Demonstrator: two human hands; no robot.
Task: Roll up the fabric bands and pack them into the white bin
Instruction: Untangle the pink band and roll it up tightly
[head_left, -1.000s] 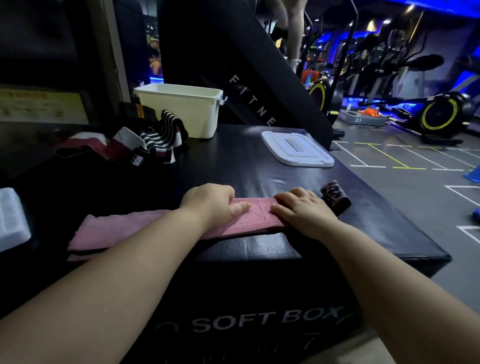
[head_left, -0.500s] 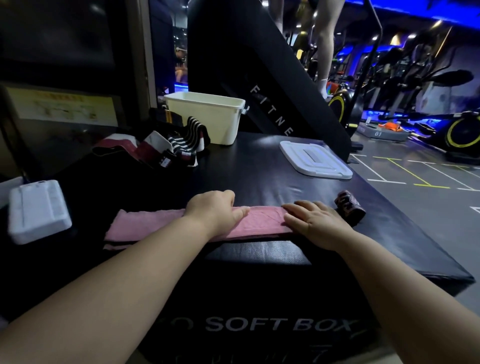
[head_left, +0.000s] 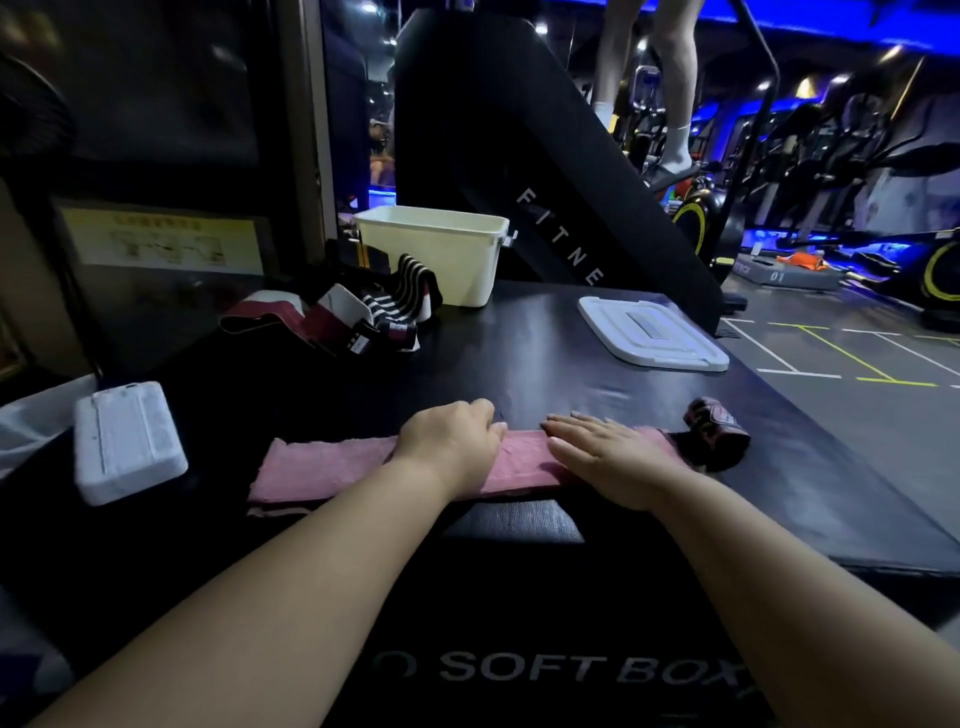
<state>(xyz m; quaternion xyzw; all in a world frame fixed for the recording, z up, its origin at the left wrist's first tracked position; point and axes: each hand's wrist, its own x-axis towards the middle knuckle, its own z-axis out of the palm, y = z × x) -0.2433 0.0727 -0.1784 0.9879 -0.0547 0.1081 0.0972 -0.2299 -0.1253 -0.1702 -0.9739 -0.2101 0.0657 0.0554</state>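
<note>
Head view: black padded table (head_left: 519, 364), lettered SOFT BOX on its near face.
Nearest band: flat pink fabric band (head_left: 332, 467) lies unrolled along the table's near edge, with both hands on it.
Left: left hand (head_left: 452, 447) rests on the band's middle, fingers bent. Whether they pinch the cloth cannot be told.
Right: right hand (head_left: 613, 457) lies flat on the band's right part, fingers straight, gripping nothing.
Roll: dark patterned fabric roll (head_left: 717, 431) sits just beside the pink band's right end.
Far side: flat white plastic lid (head_left: 654, 338) at right, heap of striped and maroon fabric bands (head_left: 374, 312) at left — white plastic bin (head_left: 436, 254) just behind the heap.
</note>
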